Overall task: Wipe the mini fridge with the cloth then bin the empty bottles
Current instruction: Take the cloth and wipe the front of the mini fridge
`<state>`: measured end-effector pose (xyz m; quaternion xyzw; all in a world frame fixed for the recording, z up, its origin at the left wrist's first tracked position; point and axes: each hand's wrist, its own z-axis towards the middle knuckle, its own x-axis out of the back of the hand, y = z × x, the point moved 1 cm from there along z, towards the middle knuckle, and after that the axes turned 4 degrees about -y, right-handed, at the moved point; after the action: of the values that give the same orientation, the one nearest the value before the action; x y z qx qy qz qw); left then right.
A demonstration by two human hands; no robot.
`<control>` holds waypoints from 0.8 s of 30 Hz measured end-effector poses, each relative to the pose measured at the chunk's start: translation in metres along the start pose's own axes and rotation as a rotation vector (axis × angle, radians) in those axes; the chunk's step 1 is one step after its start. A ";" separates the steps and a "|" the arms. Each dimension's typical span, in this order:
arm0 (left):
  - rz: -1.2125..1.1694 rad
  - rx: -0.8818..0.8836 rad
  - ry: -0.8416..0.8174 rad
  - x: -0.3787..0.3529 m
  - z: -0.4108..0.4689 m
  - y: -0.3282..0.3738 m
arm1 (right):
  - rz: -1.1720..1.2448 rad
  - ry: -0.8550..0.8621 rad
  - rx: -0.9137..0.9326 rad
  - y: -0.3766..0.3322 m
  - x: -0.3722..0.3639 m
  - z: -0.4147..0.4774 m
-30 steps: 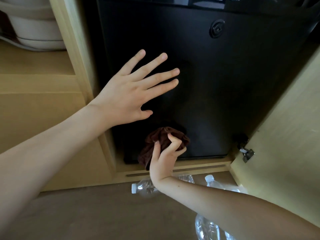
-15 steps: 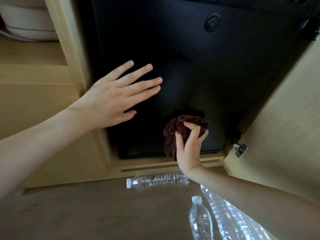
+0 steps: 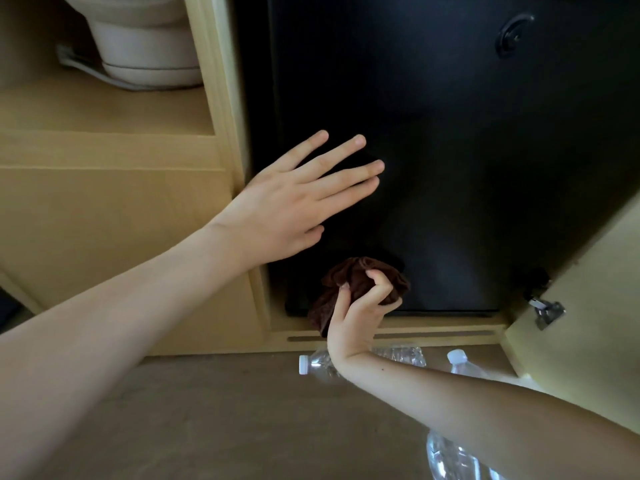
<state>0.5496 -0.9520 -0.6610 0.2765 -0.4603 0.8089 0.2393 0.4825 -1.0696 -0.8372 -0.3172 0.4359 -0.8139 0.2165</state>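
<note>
Wiping low on the mini fridge (image 3: 450, 168) door from the head view: my right hand (image 3: 356, 317) was pinching the bunched cloth (image 3: 360, 275) against its bottom edge. My left hand (image 3: 294, 209) was spread flat on the door above. Unwiped door lay up and right of the cloth. Bottle (image 3: 363, 358) lay sideways just beneath my right wrist, nearer that hand.

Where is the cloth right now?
In the head view, the brown cloth is bunched in the right hand, low against the black fridge door, just below the spread left hand.
</note>
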 end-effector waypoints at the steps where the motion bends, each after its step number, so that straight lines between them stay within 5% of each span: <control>1: 0.001 0.001 0.000 0.000 0.000 0.000 | 0.012 -0.003 -0.017 -0.003 -0.006 -0.005; 11: 0.008 0.002 -0.023 0.000 -0.002 -0.001 | 0.019 -0.117 -0.174 -0.029 -0.044 -0.032; 24: -0.025 0.012 0.001 -0.005 -0.002 -0.002 | -0.011 -0.066 0.065 0.022 0.074 0.045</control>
<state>0.5545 -0.9496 -0.6639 0.2833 -0.4517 0.8088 0.2479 0.4642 -1.1534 -0.8133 -0.3390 0.4000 -0.8181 0.2362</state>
